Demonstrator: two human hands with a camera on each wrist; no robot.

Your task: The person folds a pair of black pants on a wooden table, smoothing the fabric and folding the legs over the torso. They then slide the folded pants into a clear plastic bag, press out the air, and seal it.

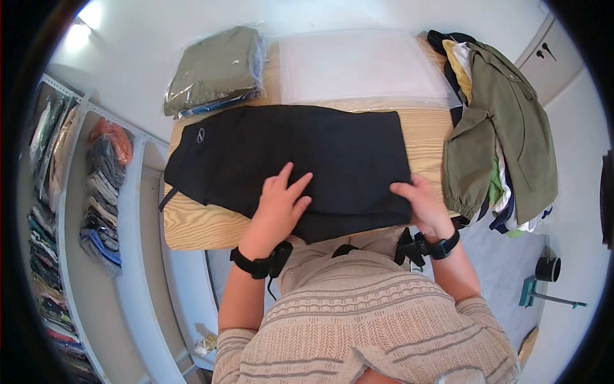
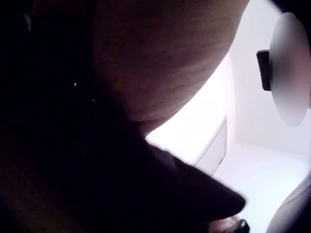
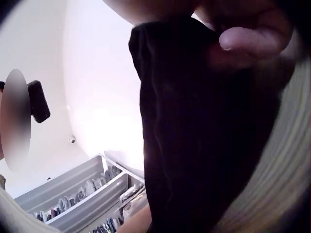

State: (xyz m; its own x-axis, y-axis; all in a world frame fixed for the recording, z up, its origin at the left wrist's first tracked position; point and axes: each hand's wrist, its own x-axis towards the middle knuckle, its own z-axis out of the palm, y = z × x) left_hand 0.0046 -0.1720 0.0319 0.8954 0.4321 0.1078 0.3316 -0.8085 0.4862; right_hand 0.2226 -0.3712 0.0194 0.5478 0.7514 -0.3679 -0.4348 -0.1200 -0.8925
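Several plastic-bagged garments fill the white shelf unit at far left. Next comes a pale wood-grain table with rounded corners; at its far left corner, a folded olive-green garment in a clear plastic bag lies on top of something blue. Nearer the person, a black cloth garment lies flat across the tabletop, its left part bearing a small pale oval logo, a thin black strap sticking out at the lower left corner. Resting on its near middle is the left hand, fingers spread. Beyond the garment, a flat stack of clear plastic bags lies along the table's far side. Well apart from the left hand, the right hand grips the garment's right edge, thumb on top of the cloth. At the table's right end hangs a heap of loose clothes, olive green uppermost, with yellow, white and bright green showing. A green broom head stands on the floor at far right.
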